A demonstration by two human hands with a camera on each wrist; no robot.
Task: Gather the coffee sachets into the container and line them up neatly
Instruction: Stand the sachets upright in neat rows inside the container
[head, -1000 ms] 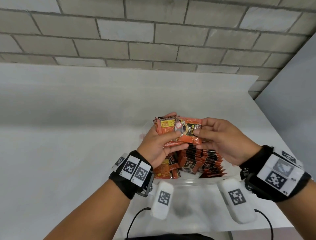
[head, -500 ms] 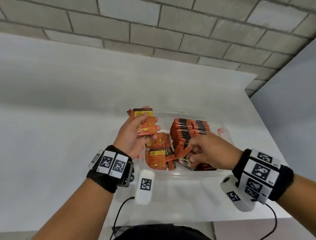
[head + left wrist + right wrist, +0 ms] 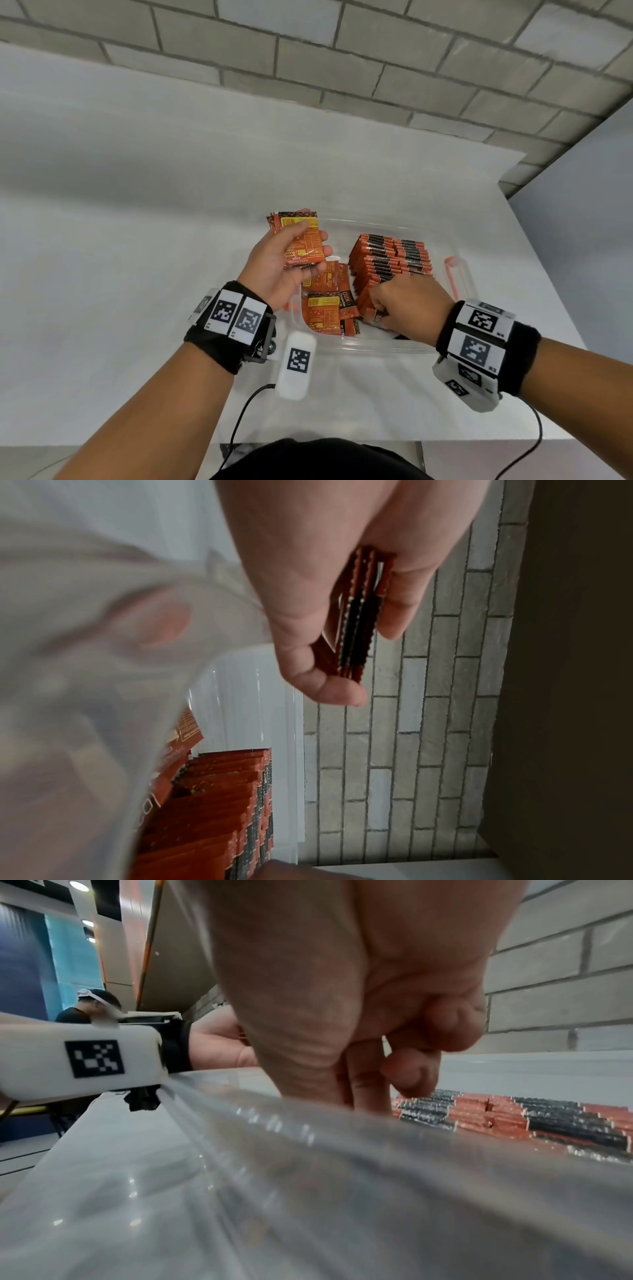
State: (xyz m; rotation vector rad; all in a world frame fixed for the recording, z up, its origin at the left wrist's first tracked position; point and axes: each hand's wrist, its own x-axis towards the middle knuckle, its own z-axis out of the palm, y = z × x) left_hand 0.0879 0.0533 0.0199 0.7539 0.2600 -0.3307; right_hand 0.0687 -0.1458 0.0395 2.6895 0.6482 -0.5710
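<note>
A clear plastic container stands on the white table. Two rows of orange-and-black coffee sachets stand upright in its right half, also visible in the right wrist view. A few loose sachets lie flat in its left half. My left hand hovers over the container's left rim and grips a small stack of sachets, seen edge-on in the left wrist view. My right hand reaches down into the container at the near end of the rows and pinches one sachet; its fingertips are hidden behind the wall.
The container has orange clip handles on its sides. A grey brick wall stands behind the table, whose right edge is close to the container. Another person stands far off to the left.
My right hand took one sachet from the stack held between both hands and lowered it into the container by the rows. My left hand drew left with the remaining stack.
</note>
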